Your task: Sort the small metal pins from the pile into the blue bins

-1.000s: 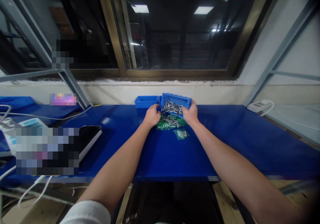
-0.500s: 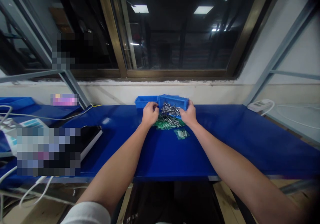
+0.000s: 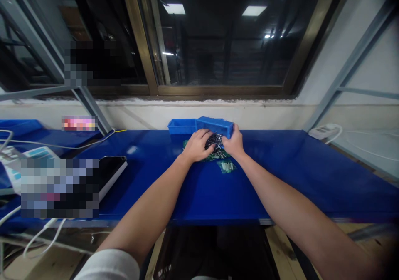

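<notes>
My right hand (image 3: pixel 233 142) grips the right end of a blue bin (image 3: pixel 215 124), which is tipped toward me. Thin metal pins (image 3: pixel 219 140) lie at its mouth and spill onto green plastic bags (image 3: pixel 212 157) on the table. Over the left part of the pins lies my left hand (image 3: pixel 198 146), its fingers bent and thumb apart; the fingertips reach in among the pins, and whether they hold any is hidden. A small clear bag of pale pieces (image 3: pixel 227 166) is just in front of the pile.
Behind my left hand another blue bin (image 3: pixel 182 126) stands against the wall. A dark-topped device (image 3: pixel 112 169) and white cables are on the left of the blue table (image 3: pixel 280 167). A white power strip (image 3: pixel 322 131) lies at the back right.
My left hand has moved right, from beside the bin onto the pins, and its fingers have spread. The pins inside the bin have shifted toward its mouth and lower down.
</notes>
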The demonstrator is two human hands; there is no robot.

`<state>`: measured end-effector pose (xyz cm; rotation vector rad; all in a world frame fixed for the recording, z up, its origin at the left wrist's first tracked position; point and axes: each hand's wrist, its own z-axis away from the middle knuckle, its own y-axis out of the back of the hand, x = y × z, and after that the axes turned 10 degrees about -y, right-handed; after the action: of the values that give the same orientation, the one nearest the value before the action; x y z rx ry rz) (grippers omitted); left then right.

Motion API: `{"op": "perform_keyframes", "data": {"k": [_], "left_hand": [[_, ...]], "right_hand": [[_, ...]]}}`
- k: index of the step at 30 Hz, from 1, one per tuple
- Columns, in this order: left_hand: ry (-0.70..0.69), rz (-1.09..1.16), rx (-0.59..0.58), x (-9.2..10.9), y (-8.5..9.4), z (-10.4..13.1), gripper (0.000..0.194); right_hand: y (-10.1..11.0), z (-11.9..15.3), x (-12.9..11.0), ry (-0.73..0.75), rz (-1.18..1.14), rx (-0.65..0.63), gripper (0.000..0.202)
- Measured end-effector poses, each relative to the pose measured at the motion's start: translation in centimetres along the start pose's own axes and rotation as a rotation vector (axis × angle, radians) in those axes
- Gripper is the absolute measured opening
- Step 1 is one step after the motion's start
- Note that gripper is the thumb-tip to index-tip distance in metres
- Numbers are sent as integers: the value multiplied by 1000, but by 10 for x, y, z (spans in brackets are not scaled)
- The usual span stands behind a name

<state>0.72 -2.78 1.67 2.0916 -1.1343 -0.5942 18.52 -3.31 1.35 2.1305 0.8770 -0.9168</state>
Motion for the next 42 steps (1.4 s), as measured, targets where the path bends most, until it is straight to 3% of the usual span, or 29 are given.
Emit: {"op": "perform_keyframes", "data": {"k": [15,23,34,38,42], "left_hand": [[-2,29,-152,1,-4,1,56],[21,38,-214,1,-4,1,50],[41,127,-185,-2,-1,2,39],[104,204,-124,-5,3,3,39],[275,168,-5,-13,6,4,36]], "right_hand": [[3,-2,3,50,28,-15,41],[4,-5,9,141,46,-70,49],[11,-11,11,219,66,-78,59],[15,-10,8,130,149,-20,60],[18,-19,13,-49,119,101,56]]}}
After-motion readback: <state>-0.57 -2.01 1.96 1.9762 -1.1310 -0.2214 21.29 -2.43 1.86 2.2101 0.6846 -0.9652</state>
